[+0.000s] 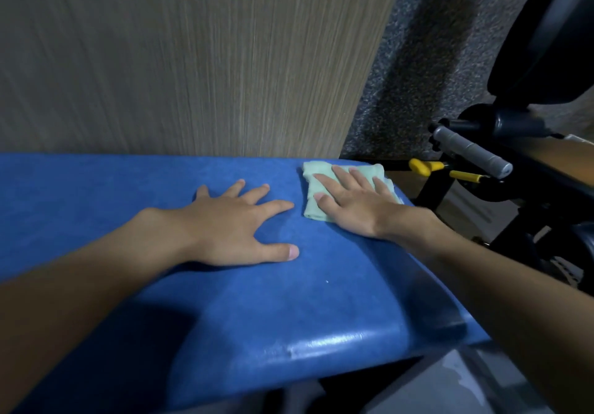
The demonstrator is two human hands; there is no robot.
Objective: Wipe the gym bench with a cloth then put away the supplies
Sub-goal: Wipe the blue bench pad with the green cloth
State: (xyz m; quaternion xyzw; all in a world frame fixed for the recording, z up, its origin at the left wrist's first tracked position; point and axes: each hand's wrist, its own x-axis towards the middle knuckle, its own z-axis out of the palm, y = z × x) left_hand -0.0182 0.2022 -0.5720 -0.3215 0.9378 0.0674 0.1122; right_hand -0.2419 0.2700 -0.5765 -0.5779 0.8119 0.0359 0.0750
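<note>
The bench pad point(225, 301) is plain blue, and the folded cloth point(310, 209) is pale mint green. The wall panel point(193, 60) shows beige-grey vertical wood grain beside a speckled dark grey surface point(401, 92). The machine frame point(434, 188) is black, with a grey grip point(472, 151) and 2 yellow knobs point(421, 166).

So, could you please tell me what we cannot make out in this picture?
Head view: the middle of the cloth lies under the right hand, hiding its folds.
Head view: the bench runs off the left edge, so its end is cut off.
Head view: the black machine on the right is dark and cut by the frame edge.
</note>
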